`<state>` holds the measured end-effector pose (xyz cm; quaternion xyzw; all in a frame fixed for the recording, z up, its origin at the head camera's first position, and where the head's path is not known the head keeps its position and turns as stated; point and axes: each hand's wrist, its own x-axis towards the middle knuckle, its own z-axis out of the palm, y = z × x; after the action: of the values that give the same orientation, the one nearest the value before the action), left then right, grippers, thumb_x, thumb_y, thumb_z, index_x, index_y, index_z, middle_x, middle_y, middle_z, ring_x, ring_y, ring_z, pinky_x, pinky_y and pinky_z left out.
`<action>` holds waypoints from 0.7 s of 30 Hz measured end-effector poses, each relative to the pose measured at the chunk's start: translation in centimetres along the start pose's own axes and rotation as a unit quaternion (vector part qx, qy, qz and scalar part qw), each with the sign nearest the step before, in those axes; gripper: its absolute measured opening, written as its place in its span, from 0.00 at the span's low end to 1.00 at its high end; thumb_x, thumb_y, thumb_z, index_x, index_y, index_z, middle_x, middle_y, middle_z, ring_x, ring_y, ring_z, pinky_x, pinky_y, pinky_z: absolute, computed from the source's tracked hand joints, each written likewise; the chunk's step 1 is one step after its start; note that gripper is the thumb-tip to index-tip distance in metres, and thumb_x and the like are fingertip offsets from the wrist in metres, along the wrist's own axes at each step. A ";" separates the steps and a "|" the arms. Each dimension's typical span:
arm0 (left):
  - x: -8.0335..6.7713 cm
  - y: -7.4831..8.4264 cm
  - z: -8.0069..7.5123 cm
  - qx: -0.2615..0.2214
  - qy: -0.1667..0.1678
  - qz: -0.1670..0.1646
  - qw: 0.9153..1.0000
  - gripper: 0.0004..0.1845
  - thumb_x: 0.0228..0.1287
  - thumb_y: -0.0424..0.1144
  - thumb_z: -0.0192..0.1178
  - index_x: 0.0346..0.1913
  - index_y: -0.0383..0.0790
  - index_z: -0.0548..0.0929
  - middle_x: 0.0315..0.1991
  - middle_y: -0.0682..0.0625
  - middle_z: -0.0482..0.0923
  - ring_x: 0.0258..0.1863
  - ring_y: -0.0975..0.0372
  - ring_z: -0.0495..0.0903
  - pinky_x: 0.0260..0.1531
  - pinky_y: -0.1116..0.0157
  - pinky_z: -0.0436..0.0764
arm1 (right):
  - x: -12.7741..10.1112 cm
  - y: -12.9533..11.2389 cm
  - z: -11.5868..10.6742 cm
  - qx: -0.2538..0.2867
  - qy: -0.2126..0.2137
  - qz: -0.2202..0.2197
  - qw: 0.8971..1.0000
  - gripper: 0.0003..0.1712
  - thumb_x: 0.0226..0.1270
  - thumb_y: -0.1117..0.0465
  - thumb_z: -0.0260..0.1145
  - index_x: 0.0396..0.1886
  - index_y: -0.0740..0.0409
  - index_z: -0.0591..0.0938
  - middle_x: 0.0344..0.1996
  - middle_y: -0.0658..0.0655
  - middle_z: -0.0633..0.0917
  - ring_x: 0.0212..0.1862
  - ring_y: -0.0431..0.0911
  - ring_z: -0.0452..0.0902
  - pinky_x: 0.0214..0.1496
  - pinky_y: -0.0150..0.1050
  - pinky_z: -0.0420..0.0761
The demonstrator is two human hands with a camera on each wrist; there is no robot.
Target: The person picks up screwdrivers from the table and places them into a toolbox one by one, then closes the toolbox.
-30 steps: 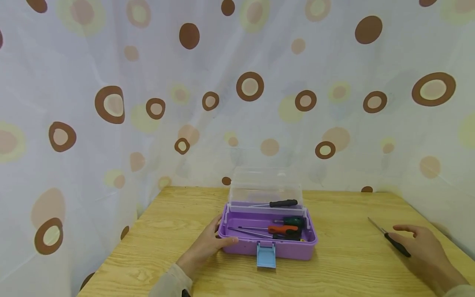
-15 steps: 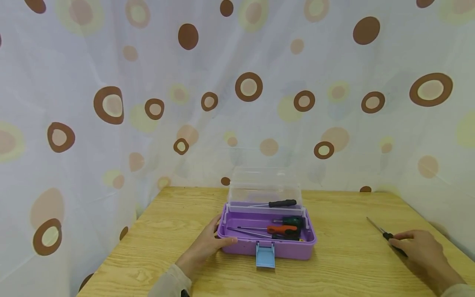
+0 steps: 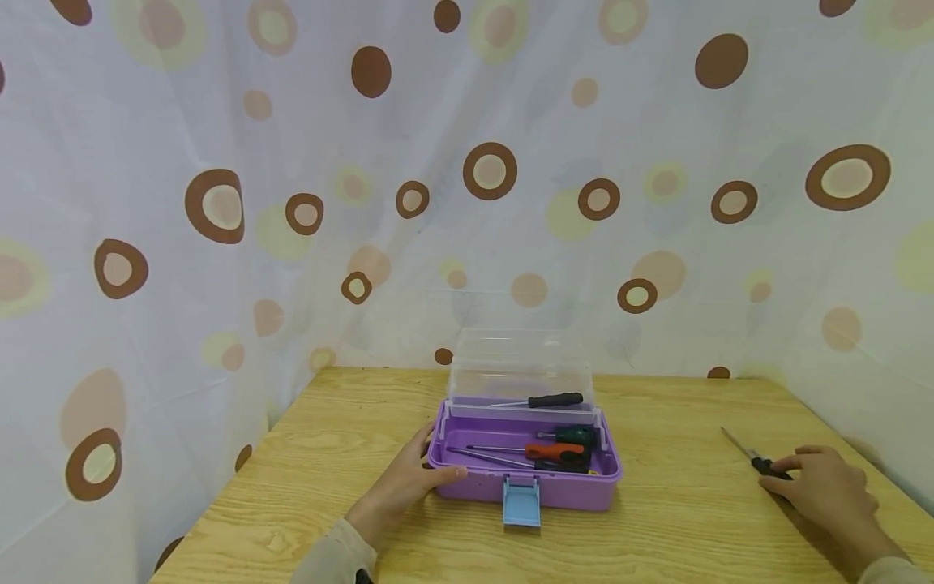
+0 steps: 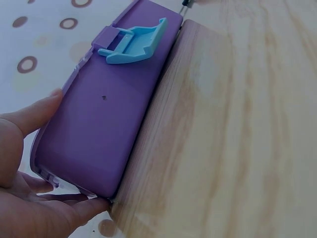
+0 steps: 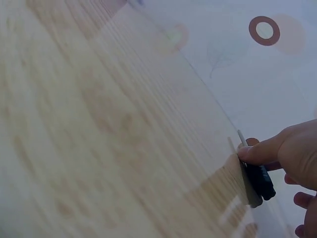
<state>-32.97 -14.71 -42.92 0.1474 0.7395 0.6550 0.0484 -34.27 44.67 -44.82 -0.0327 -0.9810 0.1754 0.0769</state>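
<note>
Spotted curtain (image 3: 219,203) all round, white cloth with brown rings and pale yellow blobs, and in front of it a light wooden table (image 3: 328,487). Dead centre on that table sits a purple toolbox (image 3: 524,478), its clear lid (image 3: 520,369) standing upright at the back and its pale blue latch (image 3: 522,502) hanging down over the front wall. Inside the open tray lie several screwdrivers: one with a black handle (image 3: 556,400) along the back, one green-handled (image 3: 576,435) just in front of it, an orange-handled one (image 3: 554,451) below that, and another dark one along the front edge, all lying roughly crosswise with their shafts pointing to the left.

Left hand (image 3: 404,484) is on the box's left end: the thumb lies along the front corner and the fingers wrap round the side, and the left wrist view shows the palm cupped against the purple wall (image 4: 99,129), holding it on the table.

Over on the right, well apart from the box, a loose screwdriver (image 3: 751,458) lies on the wood near the table's right edge, thin metal shaft pointing away towards the curtain. Right hand (image 3: 820,487) is on it: the right wrist view shows a fingertip (image 5: 257,152) and thumb closed on the black handle (image 5: 261,181) where it meets the shaft, the tool lying flat on the table, the other fingers curled beneath.
</note>
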 end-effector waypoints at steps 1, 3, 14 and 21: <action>0.0 0.0 0.0 0.000 -0.001 0.000 1.000 0.54 0.63 0.38 0.75 0.83 0.36 0.49 0.76 0.29 0.58 0.73 0.38 0.61 0.70 0.42 0.64 | 0.0 -0.1 0.0 -0.002 -0.005 0.009 1.000 0.38 0.63 0.35 0.72 0.49 0.68 0.86 0.61 0.84 0.65 0.53 0.91 0.58 0.38 0.79 0.71; 0.0 -0.1 0.0 0.000 -0.003 0.001 1.000 0.54 0.63 0.38 0.75 0.83 0.36 0.49 0.75 0.28 0.58 0.72 0.38 0.62 0.69 0.43 0.65 | 0.1 -0.2 0.1 -0.008 -0.009 0.019 1.000 0.40 0.62 0.34 0.72 0.50 0.68 0.86 0.62 0.82 0.65 0.52 0.92 0.57 0.36 0.79 0.71; 0.0 -0.1 0.1 0.001 0.000 0.002 1.000 0.55 0.62 0.38 0.75 0.83 0.36 0.49 0.75 0.29 0.59 0.72 0.38 0.63 0.68 0.44 0.67 | 0.1 -0.2 0.0 -0.033 -0.003 -0.030 0.999 0.35 0.66 0.38 0.71 0.45 0.71 0.87 0.59 0.83 0.69 0.51 0.92 0.60 0.35 0.79 0.72; 0.1 -0.1 0.0 -0.001 -0.001 0.003 1.000 0.55 0.62 0.38 0.75 0.83 0.36 0.49 0.76 0.29 0.57 0.73 0.37 0.61 0.69 0.43 0.65 | 0.0 -0.2 -0.2 -0.018 0.001 -0.036 0.999 0.29 0.69 0.44 0.70 0.41 0.71 0.88 0.59 0.81 0.72 0.49 0.88 0.66 0.31 0.73 0.76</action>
<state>-33.06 -14.67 -43.05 0.1501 0.7383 0.6558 0.0477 -34.20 44.59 -44.56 0.0006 -0.9843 0.1552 0.0838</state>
